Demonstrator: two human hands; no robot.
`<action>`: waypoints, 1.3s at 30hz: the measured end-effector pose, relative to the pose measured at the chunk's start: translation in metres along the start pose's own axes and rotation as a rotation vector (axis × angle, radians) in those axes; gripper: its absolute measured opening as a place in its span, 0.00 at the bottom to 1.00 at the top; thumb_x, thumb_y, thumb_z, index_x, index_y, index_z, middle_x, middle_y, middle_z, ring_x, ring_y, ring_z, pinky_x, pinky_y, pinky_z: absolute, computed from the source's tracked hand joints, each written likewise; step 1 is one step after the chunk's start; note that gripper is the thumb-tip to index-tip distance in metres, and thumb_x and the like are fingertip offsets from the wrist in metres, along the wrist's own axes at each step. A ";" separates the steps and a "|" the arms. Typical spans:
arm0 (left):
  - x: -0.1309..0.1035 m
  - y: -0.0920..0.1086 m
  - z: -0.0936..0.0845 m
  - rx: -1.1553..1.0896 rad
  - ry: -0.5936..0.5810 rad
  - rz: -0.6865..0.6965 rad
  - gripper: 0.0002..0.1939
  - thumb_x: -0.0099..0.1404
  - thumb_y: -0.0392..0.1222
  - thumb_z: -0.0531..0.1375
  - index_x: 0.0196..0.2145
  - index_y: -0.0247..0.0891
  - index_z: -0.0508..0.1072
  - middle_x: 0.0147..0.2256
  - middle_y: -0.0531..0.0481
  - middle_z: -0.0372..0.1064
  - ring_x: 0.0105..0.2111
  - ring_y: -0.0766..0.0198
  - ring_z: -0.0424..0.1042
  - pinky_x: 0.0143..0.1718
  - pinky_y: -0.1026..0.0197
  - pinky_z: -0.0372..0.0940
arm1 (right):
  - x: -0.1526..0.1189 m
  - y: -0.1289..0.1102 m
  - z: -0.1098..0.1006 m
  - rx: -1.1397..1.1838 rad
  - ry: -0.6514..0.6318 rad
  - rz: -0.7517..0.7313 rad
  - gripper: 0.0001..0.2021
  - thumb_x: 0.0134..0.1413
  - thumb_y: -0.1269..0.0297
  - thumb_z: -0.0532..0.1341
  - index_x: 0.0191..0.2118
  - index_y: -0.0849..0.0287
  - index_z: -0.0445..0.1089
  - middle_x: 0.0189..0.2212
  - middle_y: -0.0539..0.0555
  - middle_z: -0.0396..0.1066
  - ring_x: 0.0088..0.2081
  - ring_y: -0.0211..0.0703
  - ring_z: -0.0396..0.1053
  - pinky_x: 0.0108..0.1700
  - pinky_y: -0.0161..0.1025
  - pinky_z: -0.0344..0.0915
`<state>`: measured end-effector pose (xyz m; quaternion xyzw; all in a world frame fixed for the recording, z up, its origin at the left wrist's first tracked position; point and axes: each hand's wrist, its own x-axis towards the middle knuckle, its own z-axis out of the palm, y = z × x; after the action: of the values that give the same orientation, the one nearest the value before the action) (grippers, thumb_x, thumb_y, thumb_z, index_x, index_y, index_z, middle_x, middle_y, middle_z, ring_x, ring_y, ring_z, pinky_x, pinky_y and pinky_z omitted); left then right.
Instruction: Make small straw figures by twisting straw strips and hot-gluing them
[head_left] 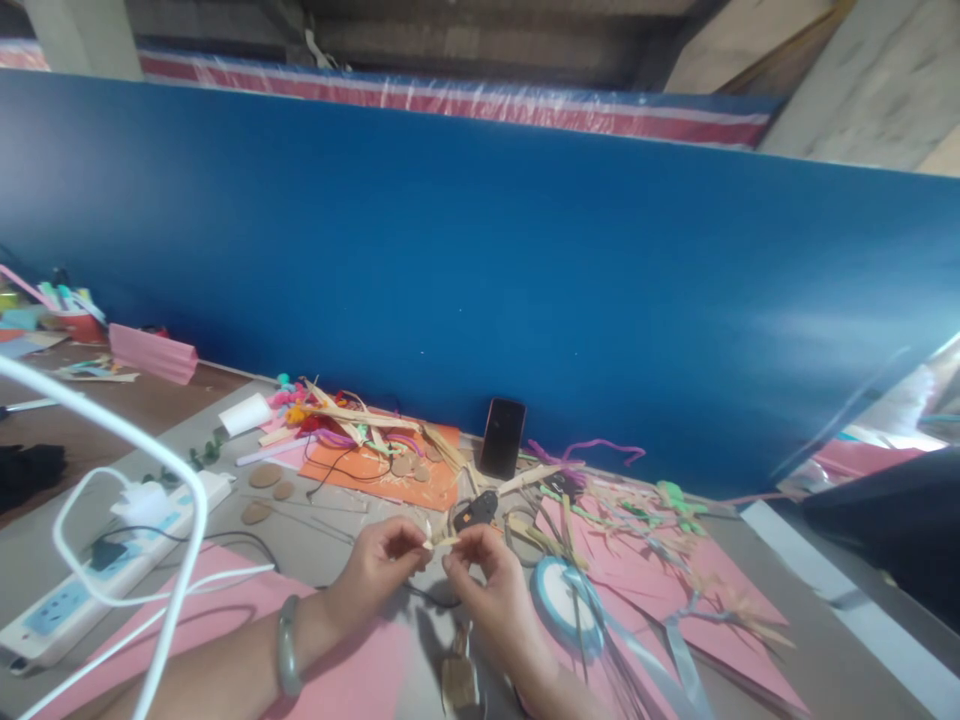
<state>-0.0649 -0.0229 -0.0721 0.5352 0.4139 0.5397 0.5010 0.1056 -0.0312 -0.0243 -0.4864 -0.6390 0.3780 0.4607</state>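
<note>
Both hands meet low at the centre of the table [315, 545], just above its grey surface. Left hand [379, 570]: fingers curled, thumb and forefinger pinched on one end of a thin pale straw strip [441, 542]. Right hand [487, 585]: fingertips closed on the other end of the same strip. The strip spans the small gap between the two hands, roughly level. A green bangle [287, 645] sits on the left wrist.

Just beyond the hands: a black glue gun [475, 512] lying on the table. Behind it, a dark phone [502, 438] leans upright against the blue partition [525, 290]. To the left of the phone, an orange sheet [390, 475] carries a heap of straw strips, pipe cleaners and small cardboard discs. To the right of the right hand, a roll of light blue ribbon [562, 600] rests on pink paper [660, 590] strewn with more straw pieces. Far left: a white power strip [90, 585] with a white cable [150, 470] looping over it.
</note>
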 end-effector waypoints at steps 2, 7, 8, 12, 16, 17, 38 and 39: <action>-0.001 0.003 0.001 0.012 0.003 0.002 0.11 0.57 0.44 0.67 0.27 0.34 0.74 0.23 0.52 0.70 0.24 0.68 0.66 0.26 0.67 0.60 | 0.000 0.000 -0.002 0.038 0.037 -0.033 0.05 0.50 0.64 0.62 0.33 0.59 0.68 0.27 0.51 0.69 0.31 0.43 0.67 0.34 0.37 0.64; -0.002 0.010 0.003 0.064 -0.033 0.008 0.10 0.57 0.44 0.67 0.27 0.34 0.75 0.23 0.51 0.70 0.24 0.67 0.66 0.27 0.66 0.61 | -0.002 -0.004 -0.014 0.131 -0.047 -0.061 0.14 0.56 0.58 0.62 0.45 0.59 0.70 0.35 0.55 0.72 0.38 0.47 0.70 0.40 0.40 0.66; -0.002 0.011 0.003 0.078 -0.050 0.014 0.10 0.58 0.44 0.66 0.27 0.34 0.76 0.24 0.51 0.70 0.25 0.66 0.67 0.28 0.66 0.61 | -0.002 -0.006 -0.017 0.119 -0.071 -0.076 0.14 0.56 0.57 0.63 0.45 0.59 0.71 0.35 0.55 0.73 0.39 0.47 0.70 0.41 0.41 0.66; -0.001 0.005 0.001 0.125 -0.111 0.063 0.11 0.59 0.45 0.66 0.29 0.34 0.77 0.27 0.48 0.73 0.28 0.64 0.70 0.31 0.64 0.63 | -0.001 -0.015 -0.022 0.040 -0.147 -0.124 0.11 0.55 0.56 0.65 0.39 0.58 0.74 0.33 0.53 0.73 0.37 0.46 0.69 0.42 0.41 0.64; -0.002 -0.002 -0.003 0.160 -0.163 0.133 0.10 0.61 0.45 0.64 0.31 0.34 0.78 0.29 0.46 0.74 0.31 0.62 0.71 0.34 0.63 0.64 | 0.000 -0.019 -0.021 0.009 -0.166 -0.140 0.09 0.55 0.58 0.64 0.30 0.58 0.73 0.29 0.52 0.72 0.34 0.44 0.69 0.39 0.38 0.63; -0.003 -0.003 -0.003 0.166 -0.168 0.148 0.10 0.62 0.45 0.64 0.31 0.34 0.78 0.30 0.46 0.74 0.31 0.62 0.71 0.34 0.63 0.64 | 0.001 -0.019 -0.021 0.002 -0.163 -0.149 0.10 0.56 0.59 0.63 0.28 0.59 0.72 0.28 0.51 0.71 0.33 0.43 0.69 0.38 0.38 0.63; -0.006 0.012 0.003 0.127 -0.076 0.071 0.11 0.60 0.45 0.65 0.26 0.35 0.74 0.23 0.51 0.70 0.25 0.65 0.68 0.28 0.65 0.62 | -0.001 -0.014 -0.015 0.187 -0.078 0.032 0.18 0.57 0.48 0.61 0.45 0.58 0.70 0.30 0.52 0.73 0.32 0.43 0.68 0.39 0.39 0.65; -0.005 0.011 0.003 0.116 -0.045 0.053 0.11 0.60 0.45 0.65 0.26 0.35 0.74 0.23 0.52 0.70 0.24 0.65 0.68 0.27 0.66 0.62 | -0.002 -0.015 -0.015 0.191 -0.078 0.011 0.18 0.54 0.49 0.63 0.44 0.58 0.69 0.30 0.51 0.72 0.32 0.42 0.67 0.38 0.39 0.65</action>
<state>-0.0631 -0.0301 -0.0616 0.5862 0.4189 0.5155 0.4639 0.1158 -0.0361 -0.0067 -0.4287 -0.6150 0.4582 0.4776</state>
